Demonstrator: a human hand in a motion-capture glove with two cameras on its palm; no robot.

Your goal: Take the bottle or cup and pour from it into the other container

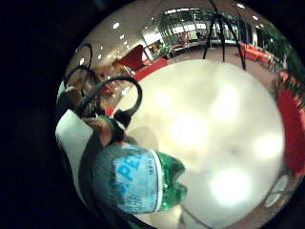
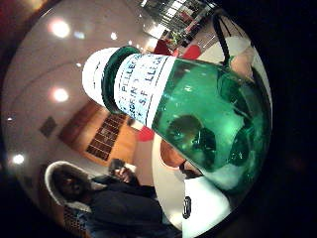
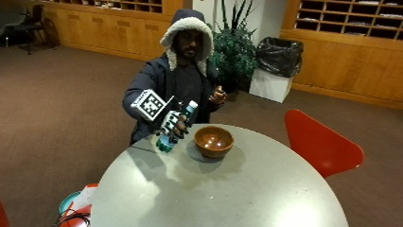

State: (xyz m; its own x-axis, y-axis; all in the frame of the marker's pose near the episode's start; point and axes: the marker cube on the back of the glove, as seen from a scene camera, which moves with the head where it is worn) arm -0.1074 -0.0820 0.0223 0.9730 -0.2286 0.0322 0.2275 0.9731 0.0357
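Observation:
A green plastic bottle (image 3: 175, 127) with a white cap and a blue-and-white label is held above the round grey table (image 3: 252, 189), leaning a little toward the brown bowl (image 3: 213, 140). My gloved right hand (image 3: 169, 124) grips it around the middle, fingers curled round it. The bowl stands on the table just right of the bottle and looks empty. In the thumb side palm view the bottle (image 2: 188, 109) fills the picture, cap still on. The little finger side palm view shows the bottle's lower part (image 1: 136, 179) above the table.
A red chair (image 3: 318, 142) stands at the table's far right edge. The person's bare left hand (image 3: 218, 95) is raised near the chest, away from the table. A plant (image 3: 236, 47) and a bin (image 3: 275, 66) stand behind.

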